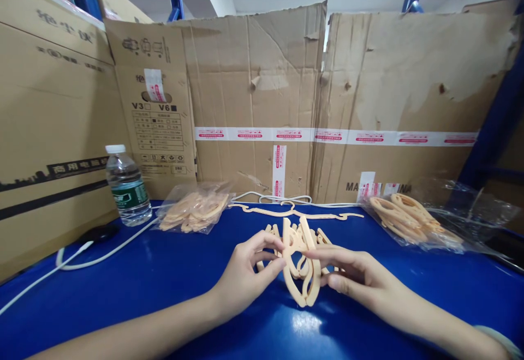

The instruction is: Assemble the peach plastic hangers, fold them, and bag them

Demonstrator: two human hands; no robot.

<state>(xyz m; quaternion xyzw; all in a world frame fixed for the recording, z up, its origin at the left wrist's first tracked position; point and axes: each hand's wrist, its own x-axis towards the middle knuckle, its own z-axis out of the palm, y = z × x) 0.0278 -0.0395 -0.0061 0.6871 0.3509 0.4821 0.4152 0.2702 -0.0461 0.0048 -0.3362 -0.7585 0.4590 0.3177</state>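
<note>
A beige folding hanger [289, 281], its two arms folded together into a pointed loop, stands on the blue table between my hands. My left hand [249, 267] pinches its left arm between thumb and fingers. On the other side, my right hand [360, 278] has its fingertips against the right arm, the thumb a little lower. Several more folded hangers [322, 235] stand close behind it, partly hidden by it and by my fingers. Farther back lies a hanger spread open [262, 211], its hook toward the cardboard.
A clear bag of hangers [196, 210] lies at back left, another bag of hangers [413, 218] at back right. At left are a water bottle [129, 191], a black mouse-like object [98, 233] and a white cable [118, 244]. Cardboard sheets [254, 98] wall the table's rear.
</note>
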